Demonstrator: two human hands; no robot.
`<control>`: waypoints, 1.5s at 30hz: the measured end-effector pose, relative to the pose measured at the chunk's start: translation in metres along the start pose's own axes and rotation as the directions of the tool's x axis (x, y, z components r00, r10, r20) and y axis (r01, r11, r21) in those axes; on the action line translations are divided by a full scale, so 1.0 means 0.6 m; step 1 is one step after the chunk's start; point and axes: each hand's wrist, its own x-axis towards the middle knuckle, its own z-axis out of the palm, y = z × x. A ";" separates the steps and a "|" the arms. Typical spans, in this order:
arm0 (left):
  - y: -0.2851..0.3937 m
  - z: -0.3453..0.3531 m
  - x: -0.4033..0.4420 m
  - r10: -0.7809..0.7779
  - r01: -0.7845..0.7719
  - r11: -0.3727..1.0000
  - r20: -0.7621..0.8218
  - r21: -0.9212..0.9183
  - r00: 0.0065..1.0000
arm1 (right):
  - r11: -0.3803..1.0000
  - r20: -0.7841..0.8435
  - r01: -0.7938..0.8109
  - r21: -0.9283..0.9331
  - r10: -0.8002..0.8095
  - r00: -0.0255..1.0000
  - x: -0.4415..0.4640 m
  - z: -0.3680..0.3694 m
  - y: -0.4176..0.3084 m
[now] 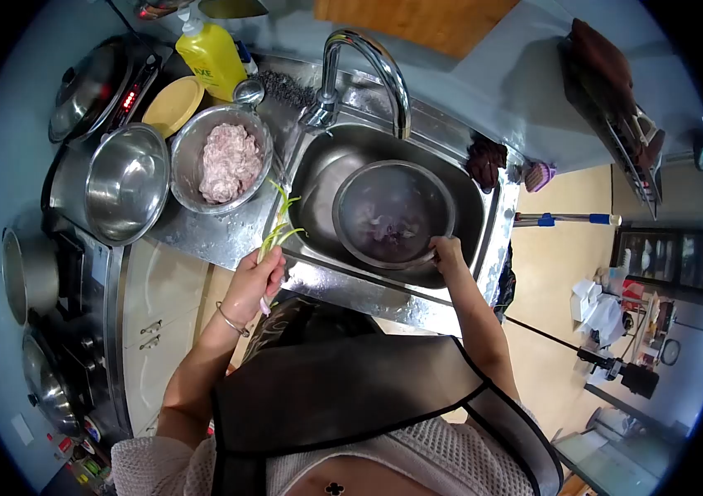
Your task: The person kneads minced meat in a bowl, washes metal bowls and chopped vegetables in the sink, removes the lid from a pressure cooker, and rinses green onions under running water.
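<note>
My left hand (258,283) is closed around thin green stalks (282,221) with a pale end showing below the fist, in front of the sink's left front edge. At the right side of the metal bowl (351,252), my right hand (448,252) grips the rim, its fingers partly hidden. That bowl rests in the steel sink (318,157) and holds cloudy water with pinkish bits in it. The chrome faucet (384,70) arches over the sink behind the bowl.
Left of the sink stand a bowl of minced meat (230,163), an empty metal bowl (126,183), a yellow lid (173,106) and a yellow bottle (212,62). Dark cloth (486,163) lies at the sink's right corner. Pots (29,273) are at far left.
</note>
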 end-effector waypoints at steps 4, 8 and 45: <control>-0.002 0.001 0.000 0.023 -0.023 1.000 -0.021 0.007 1.000 | 0.999 0.013 0.043 0.005 -0.043 0.999 -0.004 0.007 -0.016; -0.008 0.000 -0.002 0.043 -0.042 0.999 -0.056 0.025 0.998 | 0.994 0.023 0.083 -0.071 -0.081 0.996 0.015 0.005 -0.014; -0.058 0.009 -0.028 0.095 -0.085 0.994 -0.185 0.063 0.978 | 0.921 0.143 0.212 -0.327 -0.174 0.974 0.057 0.030 -0.053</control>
